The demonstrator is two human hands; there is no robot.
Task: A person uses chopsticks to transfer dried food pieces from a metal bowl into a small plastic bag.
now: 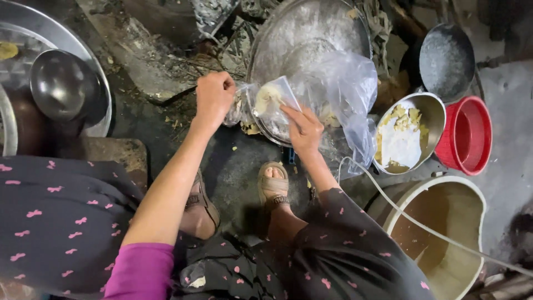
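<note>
- Gripping a clear plastic bag (333,89) of pale dough-like lumps, low over the floor, before a large steel platter (300,33).
- Left hand (214,97): grip fisted tight on the bag's gathered edge.
- Right hand (304,129): fingers flat, pressing the bag.
- Steel bowl (433,111) with scraps beside a red tub (472,133).

At the far left lies a large steel tray (83,50), and a dark round steel bowl (62,83) rests on it. At the top right a grey pan (447,58) with pale powder stands on the dirty ground. Below it a steel bowl (430,114) holds yellowish dough scraps and a white patch. A red plastic bowl (469,133) is just beside it, on its right. Near the lower right stands a big cream bucket (472,200) with brown water, and a white cord (422,228) crosses over it
</note>
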